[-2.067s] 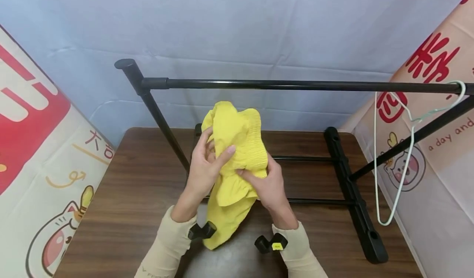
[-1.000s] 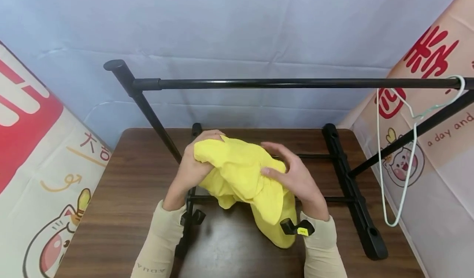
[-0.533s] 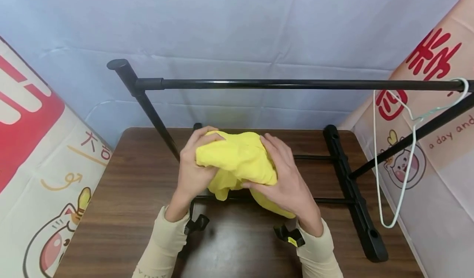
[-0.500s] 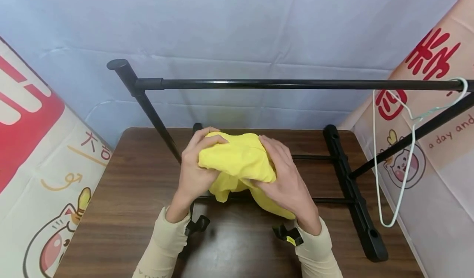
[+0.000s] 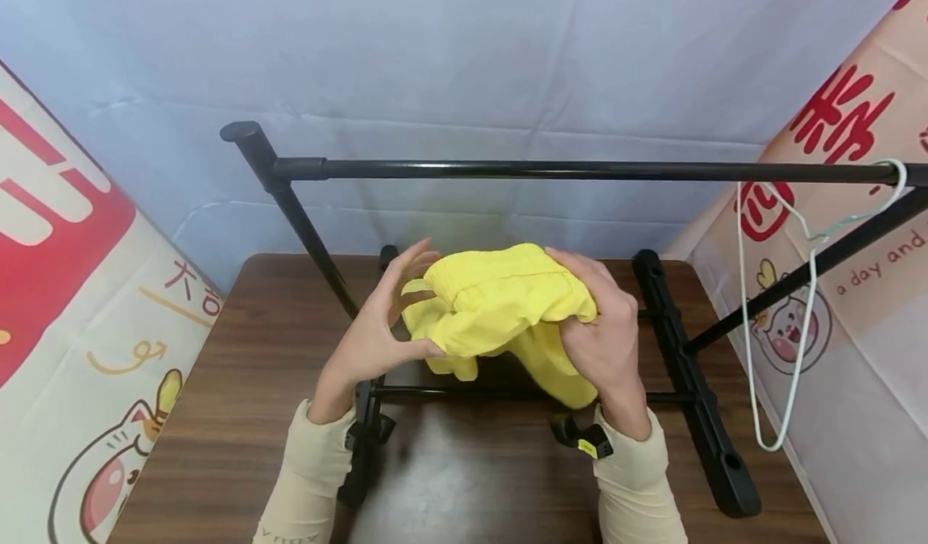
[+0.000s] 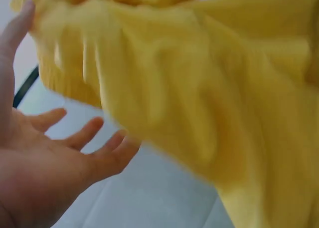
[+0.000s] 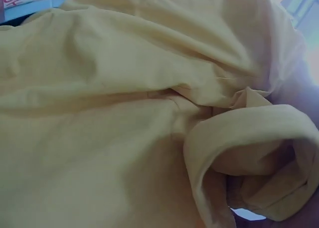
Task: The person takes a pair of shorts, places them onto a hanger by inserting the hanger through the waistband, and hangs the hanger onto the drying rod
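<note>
A bunched yellow garment [image 5: 500,294] with a gathered elastic band along one edge is held above the table, below the rack's top bar. My right hand [image 5: 605,330] grips its right end, thumb on the near side. At the left end my left hand [image 5: 377,326] is spread, its thumb tip against the cloth. In the left wrist view, the left hand [image 6: 55,158] has its fingers apart below the garment [image 6: 174,83]. Cloth fills most of the right wrist view, where the garment [image 7: 99,78] shows a round hemmed opening at lower right.
A black rack stands on the brown table [image 5: 239,415], its top bar [image 5: 507,171] running across. A pale hanger [image 5: 808,286] hangs at the bar's right end. The rack's foot [image 5: 696,383] lies right of my hands. Printed sheets flank both sides.
The garment has turned from hanging upright to lying crosswise between my hands. In the last half second my left hand has loosened and spread, while my right has moved right with the cloth.
</note>
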A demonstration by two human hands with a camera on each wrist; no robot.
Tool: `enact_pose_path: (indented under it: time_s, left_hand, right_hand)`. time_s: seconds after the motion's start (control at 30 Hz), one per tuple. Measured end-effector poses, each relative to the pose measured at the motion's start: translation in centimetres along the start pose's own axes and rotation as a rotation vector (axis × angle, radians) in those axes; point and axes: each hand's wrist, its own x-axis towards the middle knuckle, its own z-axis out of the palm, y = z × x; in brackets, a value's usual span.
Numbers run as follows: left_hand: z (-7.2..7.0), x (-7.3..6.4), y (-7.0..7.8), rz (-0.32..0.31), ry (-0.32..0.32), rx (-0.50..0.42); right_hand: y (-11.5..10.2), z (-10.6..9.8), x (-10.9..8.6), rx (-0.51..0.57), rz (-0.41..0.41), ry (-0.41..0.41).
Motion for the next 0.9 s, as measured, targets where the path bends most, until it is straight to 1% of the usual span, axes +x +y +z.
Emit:
enact_pose_path:
  time_s: [0.07,0.13,0.2,0.27,0.37,0.43,0.53,0.6,0.63,0.7,0.77,0.8,0.9]
  left_hand:
    - [-0.4,-0.1,-0.4,-0.006,-0.038,-0.043]
    - [-0.5,-0.1,-0.7,-0.018,-0.067,-0.046]
    - [-0.5,0.0,-1.1,-0.035,-0.095,-0.026]
    - [-0.4,0.0,-1.4,-0.058,-0.110,0.016]
    - [0.0,0.2,-1.9,-0.070,-0.109,0.051]
    - [0.4,0.3,-2.3,-0.055,-0.097,0.046]
    - [1.2,0.6,-2.6,0.009,-0.092,0.018]
    - [1.9,0.6,-2.8,0.060,-0.061,-0.023]
    - [2.2,0.6,-2.8,0.085,-0.032,-0.043]
    - [2.5,0.6,-2.7,0.126,0.054,-0.064]
    - [2.6,0.6,-2.5,0.145,0.148,-0.077]
    - [2.5,0.6,-2.3,0.153,0.180,-0.076]
    - [2.1,0.9,-1.6,0.159,0.234,-0.041]
  right_hand:
    - [-0.4,-0.6,0.5,0.000,-0.024,-0.022]
    - [-0.6,-1.1,0.9,-0.017,-0.045,-0.074]
    - [-0.8,-1.4,1.2,-0.035,-0.061,-0.134]
    - [-0.8,-1.6,1.4,-0.044,-0.073,-0.187]
    - [-0.8,-1.5,1.5,0.008,-0.090,-0.227]
    - [-0.7,-1.3,1.4,0.061,-0.091,-0.239]
    - [-0.7,-0.7,1.2,0.144,-0.063,-0.279]
    - [-0.6,-0.4,1.0,0.184,-0.026,-0.329]
    - [-0.6,-0.2,0.9,0.201,0.000,-0.362]
    - [-0.2,-0.1,0.8,0.235,0.057,-0.433]
    - [0.3,-0.1,0.7,0.239,0.108,-0.488]
    - [0.5,-0.1,0.6,0.239,0.136,-0.508]
    - [1.2,-0.3,0.4,0.213,0.212,-0.530]
